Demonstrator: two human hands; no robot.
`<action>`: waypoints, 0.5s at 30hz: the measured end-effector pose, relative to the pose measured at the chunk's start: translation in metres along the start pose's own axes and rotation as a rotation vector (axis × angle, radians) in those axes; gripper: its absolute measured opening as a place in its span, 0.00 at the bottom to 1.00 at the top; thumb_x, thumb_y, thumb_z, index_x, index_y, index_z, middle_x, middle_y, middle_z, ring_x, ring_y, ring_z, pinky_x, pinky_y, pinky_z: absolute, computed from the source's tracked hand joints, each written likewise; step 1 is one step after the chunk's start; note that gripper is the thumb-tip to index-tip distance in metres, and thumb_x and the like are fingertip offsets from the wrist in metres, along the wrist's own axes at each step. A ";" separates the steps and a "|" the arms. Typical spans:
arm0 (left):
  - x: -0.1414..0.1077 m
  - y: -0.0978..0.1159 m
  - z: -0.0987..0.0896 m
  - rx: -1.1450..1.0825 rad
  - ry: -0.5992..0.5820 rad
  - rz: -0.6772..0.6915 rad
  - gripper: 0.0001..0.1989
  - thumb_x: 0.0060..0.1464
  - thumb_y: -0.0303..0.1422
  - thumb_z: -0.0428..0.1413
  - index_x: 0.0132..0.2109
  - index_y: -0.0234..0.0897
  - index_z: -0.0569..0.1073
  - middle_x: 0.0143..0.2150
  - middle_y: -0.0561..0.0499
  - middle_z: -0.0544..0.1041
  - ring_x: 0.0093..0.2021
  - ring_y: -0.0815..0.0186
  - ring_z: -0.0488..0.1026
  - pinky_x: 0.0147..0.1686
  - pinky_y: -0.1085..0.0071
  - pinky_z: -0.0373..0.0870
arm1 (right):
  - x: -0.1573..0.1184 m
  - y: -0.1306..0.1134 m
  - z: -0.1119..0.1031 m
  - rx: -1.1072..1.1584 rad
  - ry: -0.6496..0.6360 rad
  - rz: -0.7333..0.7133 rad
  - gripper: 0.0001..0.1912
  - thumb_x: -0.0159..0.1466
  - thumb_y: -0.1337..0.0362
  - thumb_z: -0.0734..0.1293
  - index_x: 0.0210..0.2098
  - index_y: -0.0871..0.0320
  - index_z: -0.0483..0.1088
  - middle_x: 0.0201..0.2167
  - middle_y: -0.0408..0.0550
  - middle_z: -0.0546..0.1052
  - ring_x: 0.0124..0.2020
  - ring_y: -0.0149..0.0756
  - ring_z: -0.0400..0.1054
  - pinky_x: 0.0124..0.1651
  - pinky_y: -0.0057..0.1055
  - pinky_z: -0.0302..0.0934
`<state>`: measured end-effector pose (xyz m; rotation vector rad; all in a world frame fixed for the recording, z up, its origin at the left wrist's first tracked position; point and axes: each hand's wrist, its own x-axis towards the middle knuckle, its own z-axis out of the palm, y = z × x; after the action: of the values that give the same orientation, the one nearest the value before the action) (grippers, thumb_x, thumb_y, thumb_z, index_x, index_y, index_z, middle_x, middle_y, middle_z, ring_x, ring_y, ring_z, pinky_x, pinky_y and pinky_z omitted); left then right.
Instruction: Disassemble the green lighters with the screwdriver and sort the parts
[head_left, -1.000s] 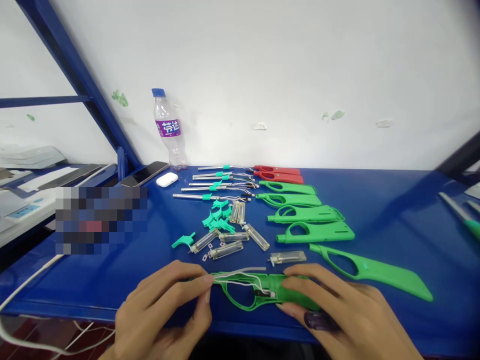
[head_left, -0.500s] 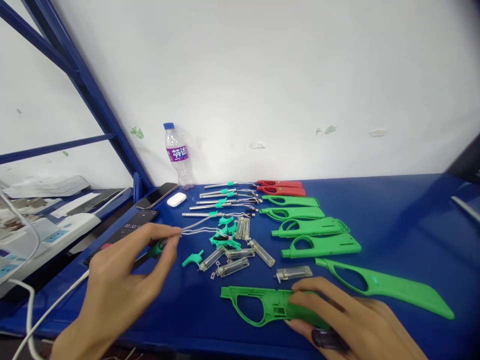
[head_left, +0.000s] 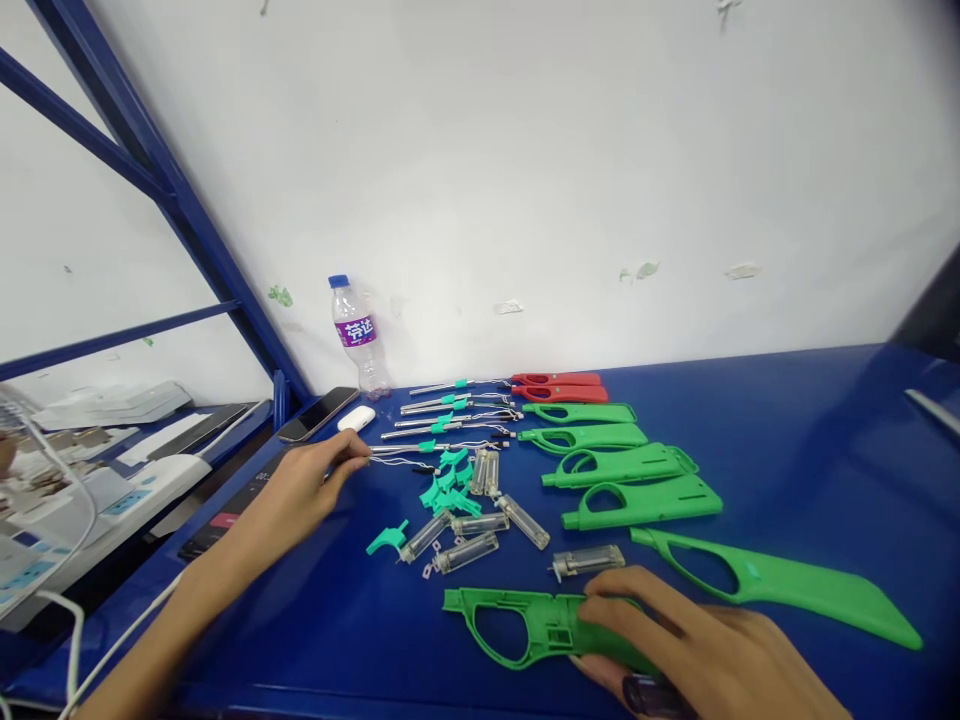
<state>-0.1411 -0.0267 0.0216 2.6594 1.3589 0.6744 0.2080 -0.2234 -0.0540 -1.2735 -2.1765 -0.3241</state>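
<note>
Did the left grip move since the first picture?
Yes. The left grip moved away from the green shell in the right grip, forward across the table, closer to the bottle at the back.

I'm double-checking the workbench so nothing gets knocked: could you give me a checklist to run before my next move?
1. Right hand steadying the open green shell: ok, fingers on its broad end.
2. Left hand pinching the white wires: ok, at the fingertips.
3. Wires apart from that shell: ok, they lie farther back.
4. Clear tank free of the right hand: cannot tell, very close to its fingers.
5. Teal pieces all together: not ok, one lies apart from the heap.
6. Bottle capped: ok, blue cap on.
</note>
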 end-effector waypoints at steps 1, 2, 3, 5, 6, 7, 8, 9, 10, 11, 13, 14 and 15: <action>0.001 -0.002 0.003 0.008 -0.028 0.010 0.13 0.68 0.43 0.51 0.41 0.42 0.74 0.38 0.51 0.84 0.37 0.60 0.81 0.39 0.69 0.72 | 0.001 0.000 -0.001 -0.002 0.019 -0.003 0.23 0.81 0.53 0.50 0.42 0.50 0.74 0.40 0.38 0.81 0.17 0.28 0.73 0.20 0.28 0.71; 0.002 -0.005 0.005 0.014 -0.055 0.020 0.12 0.68 0.42 0.50 0.41 0.42 0.74 0.38 0.51 0.84 0.38 0.60 0.81 0.39 0.69 0.72 | 0.001 -0.001 -0.002 -0.002 0.027 -0.004 0.24 0.81 0.53 0.50 0.42 0.50 0.74 0.40 0.38 0.81 0.17 0.28 0.73 0.20 0.28 0.71; 0.003 -0.006 0.008 0.020 -0.082 0.030 0.12 0.68 0.41 0.49 0.42 0.42 0.74 0.39 0.51 0.84 0.38 0.60 0.81 0.38 0.69 0.71 | 0.001 -0.001 -0.003 0.000 0.019 -0.001 0.23 0.81 0.53 0.51 0.42 0.50 0.74 0.40 0.38 0.81 0.18 0.28 0.73 0.20 0.28 0.71; 0.005 -0.009 0.012 0.036 -0.124 0.052 0.12 0.69 0.39 0.48 0.43 0.41 0.74 0.39 0.50 0.84 0.38 0.61 0.81 0.38 0.68 0.71 | 0.000 -0.001 -0.003 -0.004 0.001 0.008 0.23 0.81 0.53 0.51 0.43 0.50 0.74 0.41 0.38 0.81 0.18 0.29 0.74 0.20 0.29 0.71; 0.007 -0.010 0.014 0.047 -0.138 0.062 0.12 0.69 0.38 0.48 0.43 0.41 0.74 0.39 0.49 0.83 0.38 0.61 0.80 0.39 0.68 0.71 | 0.000 -0.001 -0.003 -0.007 -0.003 0.009 0.23 0.81 0.52 0.51 0.44 0.50 0.74 0.41 0.38 0.81 0.18 0.29 0.73 0.20 0.29 0.71; 0.008 -0.010 0.016 0.059 -0.149 0.072 0.12 0.70 0.38 0.48 0.44 0.40 0.75 0.40 0.49 0.83 0.38 0.61 0.80 0.39 0.66 0.71 | -0.001 -0.001 -0.002 -0.010 -0.004 0.012 0.23 0.81 0.53 0.50 0.44 0.50 0.74 0.42 0.38 0.81 0.18 0.29 0.73 0.20 0.30 0.71; 0.010 -0.010 0.018 0.071 -0.157 0.082 0.12 0.71 0.37 0.48 0.45 0.39 0.75 0.40 0.49 0.82 0.39 0.61 0.79 0.40 0.65 0.71 | -0.001 0.000 -0.001 -0.012 -0.004 0.010 0.23 0.81 0.53 0.50 0.44 0.50 0.73 0.41 0.38 0.81 0.18 0.29 0.73 0.19 0.30 0.70; 0.011 -0.010 0.019 0.083 -0.164 0.093 0.13 0.72 0.37 0.48 0.45 0.37 0.75 0.40 0.48 0.81 0.39 0.61 0.79 0.42 0.64 0.72 | -0.002 0.000 -0.001 -0.013 0.001 0.005 0.23 0.81 0.53 0.50 0.43 0.50 0.73 0.41 0.38 0.81 0.18 0.29 0.73 0.19 0.30 0.70; 0.013 -0.010 0.021 0.095 -0.172 0.104 0.13 0.73 0.37 0.49 0.46 0.36 0.75 0.40 0.49 0.81 0.40 0.62 0.78 0.43 0.63 0.73 | -0.002 0.000 0.000 -0.012 -0.001 0.001 0.23 0.81 0.53 0.50 0.43 0.50 0.73 0.41 0.38 0.81 0.18 0.29 0.73 0.19 0.30 0.70; 0.015 -0.010 0.023 0.106 -0.179 0.117 0.13 0.73 0.37 0.50 0.46 0.35 0.75 0.41 0.49 0.80 0.41 0.62 0.78 0.44 0.62 0.73 | -0.003 0.000 0.000 -0.009 -0.006 -0.001 0.22 0.81 0.53 0.51 0.43 0.50 0.73 0.41 0.38 0.81 0.17 0.29 0.73 0.19 0.30 0.70; 0.018 -0.009 0.026 0.128 -0.191 0.140 0.12 0.73 0.38 0.51 0.46 0.35 0.76 0.42 0.49 0.80 0.43 0.62 0.78 0.46 0.61 0.75 | -0.004 0.001 0.001 -0.008 -0.024 0.003 0.20 0.81 0.53 0.52 0.45 0.49 0.73 0.43 0.38 0.81 0.18 0.29 0.73 0.20 0.29 0.71; 0.020 -0.009 0.027 0.141 -0.196 0.151 0.12 0.73 0.38 0.52 0.46 0.35 0.76 0.43 0.49 0.79 0.44 0.62 0.78 0.47 0.60 0.75 | -0.006 0.002 0.002 -0.007 -0.036 0.004 0.19 0.81 0.53 0.53 0.46 0.49 0.73 0.44 0.38 0.81 0.18 0.29 0.73 0.21 0.29 0.72; 0.022 -0.008 0.028 0.155 -0.201 0.160 0.11 0.73 0.37 0.53 0.47 0.35 0.76 0.45 0.49 0.79 0.45 0.62 0.78 0.48 0.60 0.75 | -0.007 0.002 0.002 -0.006 -0.049 0.007 0.18 0.81 0.53 0.53 0.46 0.49 0.73 0.45 0.38 0.80 0.19 0.29 0.73 0.22 0.29 0.72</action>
<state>-0.1239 -0.0013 0.0014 2.8873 1.2017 0.3136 0.2115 -0.2261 -0.0598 -1.3051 -2.2131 -0.2991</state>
